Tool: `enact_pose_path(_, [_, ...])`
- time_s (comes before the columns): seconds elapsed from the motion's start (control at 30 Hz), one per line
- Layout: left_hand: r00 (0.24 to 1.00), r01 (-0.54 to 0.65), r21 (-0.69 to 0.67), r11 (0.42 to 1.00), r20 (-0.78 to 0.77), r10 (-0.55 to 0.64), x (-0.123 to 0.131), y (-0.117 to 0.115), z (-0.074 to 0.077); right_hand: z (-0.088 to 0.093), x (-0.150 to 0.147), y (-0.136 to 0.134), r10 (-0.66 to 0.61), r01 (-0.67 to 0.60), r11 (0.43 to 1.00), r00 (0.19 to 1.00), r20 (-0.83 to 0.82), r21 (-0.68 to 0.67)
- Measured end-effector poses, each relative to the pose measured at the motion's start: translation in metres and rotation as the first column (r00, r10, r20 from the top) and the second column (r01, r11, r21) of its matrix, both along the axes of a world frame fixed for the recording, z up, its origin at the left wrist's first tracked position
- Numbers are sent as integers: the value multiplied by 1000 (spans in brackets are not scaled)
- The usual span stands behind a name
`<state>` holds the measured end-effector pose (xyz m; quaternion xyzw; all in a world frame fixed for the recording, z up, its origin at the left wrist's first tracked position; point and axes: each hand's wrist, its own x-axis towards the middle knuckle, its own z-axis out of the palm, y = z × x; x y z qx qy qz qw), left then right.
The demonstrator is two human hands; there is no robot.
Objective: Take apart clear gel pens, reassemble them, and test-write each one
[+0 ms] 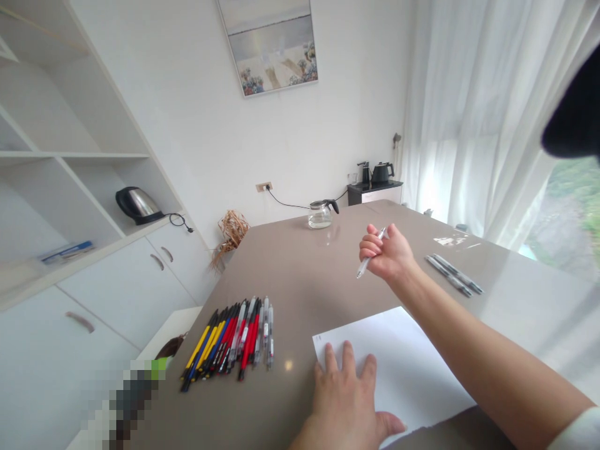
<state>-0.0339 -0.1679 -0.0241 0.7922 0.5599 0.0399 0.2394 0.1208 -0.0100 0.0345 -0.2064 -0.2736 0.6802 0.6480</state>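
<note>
Pen [361, 270] in right fingers [370, 244]; left fingers [347, 357] spread on paper [412, 375]; glass pot [316, 211] holds liquid [320, 221].

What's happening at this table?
A person's left hand lies with spread fingers on the paper. The right hand grips a pen in curled fingers, held beyond the paper's far edge, so its tip is off the sheet. A batch of pens lies left of the paper; more pens lie to the right, past the right forearm.
</note>
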Motion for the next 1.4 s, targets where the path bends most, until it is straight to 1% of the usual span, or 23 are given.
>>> enact_pose_path(0.1, [1000,-5,7,1000,8,5,2,1,0,1,-2,-5,43,-42,999,997,-66,9])
enact_pose_path(0.17, [1000,-1,15,1000,6,1,3,1,0,3,-4,-8,45,-44,999,997,-69,15])
enact_pose_path(0.27, [1000,8,11,1000,-12,-7,4,3,1,5,-6,-10,52,-50,998,996,-74,23])
enact_pose_path(0.47, [997,30,26,999,-68,-28,3,2,-1,7,-7,-11,113,-111,994,978,-174,20])
enact_pose_path(0.6, [991,70,78,995,-124,-60,0,1,-3,6,-7,-10,161,-161,987,956,-244,18])
enact_pose_path(0.77, [988,70,85,994,-147,-57,-1,-1,-3,3,-5,-8,183,-185,983,937,-296,23])
enact_pose_path(1.07, [989,61,74,995,-136,-50,0,-1,2,4,-7,-9,159,-166,986,943,-291,2])
enact_pose_path(1.27, [989,64,69,996,-135,-54,-1,-1,1,5,-8,-10,88,-96,995,960,-266,-16])
enact_pose_path(1.4, [990,60,83,995,-131,-49,-1,-1,1,5,-8,-8,34,-51,997,967,-253,-61])
